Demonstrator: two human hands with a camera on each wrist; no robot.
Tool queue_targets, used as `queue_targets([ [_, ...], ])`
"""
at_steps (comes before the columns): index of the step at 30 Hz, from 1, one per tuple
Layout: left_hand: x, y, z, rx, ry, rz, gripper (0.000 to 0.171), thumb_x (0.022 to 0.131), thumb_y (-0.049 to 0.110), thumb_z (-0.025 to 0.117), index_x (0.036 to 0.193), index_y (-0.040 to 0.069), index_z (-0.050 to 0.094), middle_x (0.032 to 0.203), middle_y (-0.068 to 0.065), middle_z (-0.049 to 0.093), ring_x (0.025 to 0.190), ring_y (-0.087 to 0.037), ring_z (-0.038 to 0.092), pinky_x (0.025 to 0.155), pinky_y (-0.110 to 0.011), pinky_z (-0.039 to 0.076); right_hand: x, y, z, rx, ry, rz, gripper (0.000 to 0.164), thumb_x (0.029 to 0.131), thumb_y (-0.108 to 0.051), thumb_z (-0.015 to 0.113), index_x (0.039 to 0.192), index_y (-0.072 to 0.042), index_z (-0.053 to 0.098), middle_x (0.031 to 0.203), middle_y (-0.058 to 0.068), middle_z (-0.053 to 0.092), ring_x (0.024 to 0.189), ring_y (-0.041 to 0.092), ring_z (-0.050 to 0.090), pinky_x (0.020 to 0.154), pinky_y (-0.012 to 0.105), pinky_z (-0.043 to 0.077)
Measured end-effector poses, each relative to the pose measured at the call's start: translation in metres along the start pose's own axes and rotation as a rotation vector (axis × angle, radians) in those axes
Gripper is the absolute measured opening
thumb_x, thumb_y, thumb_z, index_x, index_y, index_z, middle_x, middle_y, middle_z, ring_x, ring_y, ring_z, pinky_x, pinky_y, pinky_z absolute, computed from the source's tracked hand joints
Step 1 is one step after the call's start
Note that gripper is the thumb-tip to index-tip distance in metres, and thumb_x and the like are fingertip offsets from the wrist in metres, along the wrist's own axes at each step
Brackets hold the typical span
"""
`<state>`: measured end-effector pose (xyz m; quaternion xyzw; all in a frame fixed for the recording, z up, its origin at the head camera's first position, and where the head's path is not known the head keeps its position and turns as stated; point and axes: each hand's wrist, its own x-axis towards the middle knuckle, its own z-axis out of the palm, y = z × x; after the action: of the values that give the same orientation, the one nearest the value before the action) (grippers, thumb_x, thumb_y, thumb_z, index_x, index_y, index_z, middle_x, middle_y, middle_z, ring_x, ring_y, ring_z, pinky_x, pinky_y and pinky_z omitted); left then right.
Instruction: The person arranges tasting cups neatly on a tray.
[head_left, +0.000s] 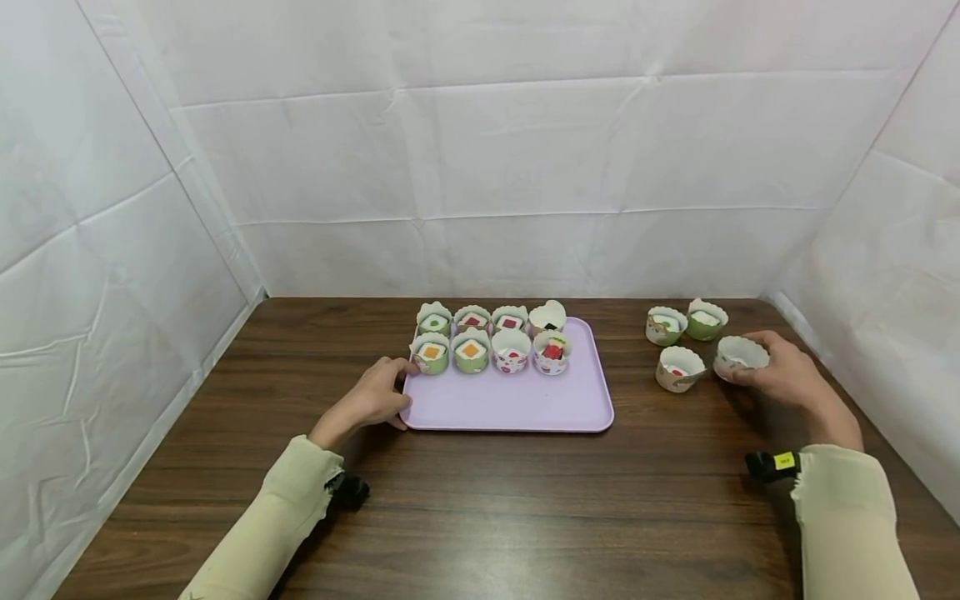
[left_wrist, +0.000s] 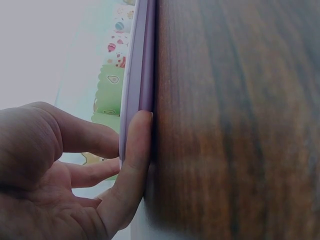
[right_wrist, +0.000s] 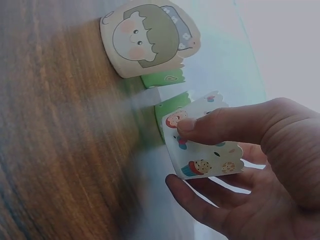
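Note:
My left hand [head_left: 372, 392] grips the left edge of a lilac tray [head_left: 517, 407], its thumb and fingers at the rim in the left wrist view. Two rows of paper baking cups fill the tray's far half, among them a green cup [head_left: 471, 352] with an orange-and-white piece inside. At the far right, my right hand [head_left: 785, 369] holds a white paper baking cup [right_wrist: 200, 142] printed with small cupcakes, thumb on one side and fingers on the other. Beside it stands a beige cup [right_wrist: 145, 37] with a cartoon face.
Two more paper cups, one patterned [head_left: 665, 327] and one green [head_left: 706, 320], stand behind the held one. The brown wooden table [head_left: 525, 508] is bounded by white sheeting [head_left: 517, 158] at the back and sides.

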<state>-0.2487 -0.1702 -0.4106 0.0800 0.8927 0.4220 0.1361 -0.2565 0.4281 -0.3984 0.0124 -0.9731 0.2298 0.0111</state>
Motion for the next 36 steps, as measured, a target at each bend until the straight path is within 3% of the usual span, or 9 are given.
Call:
queue_targets([
  [2, 0.0, 0.0, 0.0, -0.001, 0.0, 0.003, 0.056, 0.081, -0.013, 0.055, 0.137, -0.01, 0.054, 0.127, -0.03, 0.043, 0.066, -0.028, 0.067, 0.054, -0.031, 0.066, 0.0, -0.001, -0.001, -0.003, 0.006, -0.004, 0.079, 0.091, -0.03, 0.075, 0.144, 0.014, 0.038, 0.131, 0.042, 0.051, 0.108, 0.051, 0.054, 0.08, 0.051, 0.051],
  [10, -0.002, 0.001, 0.0, -0.008, -0.004, 0.006, 0.054, 0.082, -0.013, 0.054, 0.137, -0.01, 0.053, 0.128, -0.031, 0.042, 0.069, -0.029, 0.067, 0.056, -0.031, 0.067, -0.002, -0.005, -0.006, 0.015, 0.022, -0.04, 0.077, 0.092, -0.028, 0.074, 0.144, 0.015, 0.037, 0.131, 0.043, 0.052, 0.112, 0.056, 0.054, 0.085, 0.062, 0.051],
  [22, -0.002, 0.001, 0.0, -0.014, -0.007, 0.003, 0.055, 0.082, -0.013, 0.053, 0.137, -0.01, 0.053, 0.128, -0.03, 0.042, 0.071, -0.03, 0.067, 0.056, -0.032, 0.067, -0.005, -0.02, -0.012, 0.084, 0.104, -0.099, 0.069, 0.087, -0.017, 0.079, 0.138, 0.016, 0.045, 0.121, 0.038, 0.059, 0.103, 0.041, 0.057, 0.072, 0.017, 0.043],
  [25, -0.002, 0.0, 0.0, -0.014, -0.008, 0.003, 0.055, 0.082, -0.013, 0.053, 0.137, -0.01, 0.053, 0.128, -0.03, 0.042, 0.07, -0.03, 0.067, 0.056, -0.032, 0.067, -0.005, -0.023, -0.014, 0.089, 0.104, -0.11, 0.069, 0.087, -0.018, 0.079, 0.138, 0.015, 0.046, 0.12, 0.036, 0.06, 0.102, 0.037, 0.057, 0.069, 0.012, 0.041],
  [32, -0.002, 0.0, 0.0, -0.013, -0.008, 0.005, 0.055, 0.082, -0.013, 0.053, 0.137, -0.01, 0.053, 0.127, -0.03, 0.042, 0.072, -0.03, 0.067, 0.056, -0.031, 0.067, -0.007, -0.035, -0.022, 0.065, 0.069, -0.101, 0.078, 0.09, -0.03, 0.078, 0.144, 0.012, 0.041, 0.129, 0.034, 0.056, 0.11, 0.043, 0.056, 0.078, 0.03, 0.046],
  [36, -0.001, 0.0, 0.0, -0.012, -0.006, 0.008, 0.055, 0.082, -0.013, 0.054, 0.136, -0.01, 0.053, 0.127, -0.03, 0.042, 0.071, -0.03, 0.067, 0.056, -0.031, 0.067, -0.007, -0.044, -0.023, 0.053, 0.079, -0.121, 0.078, 0.089, -0.032, 0.08, 0.143, 0.011, 0.044, 0.128, 0.034, 0.058, 0.109, 0.043, 0.057, 0.079, 0.031, 0.047],
])
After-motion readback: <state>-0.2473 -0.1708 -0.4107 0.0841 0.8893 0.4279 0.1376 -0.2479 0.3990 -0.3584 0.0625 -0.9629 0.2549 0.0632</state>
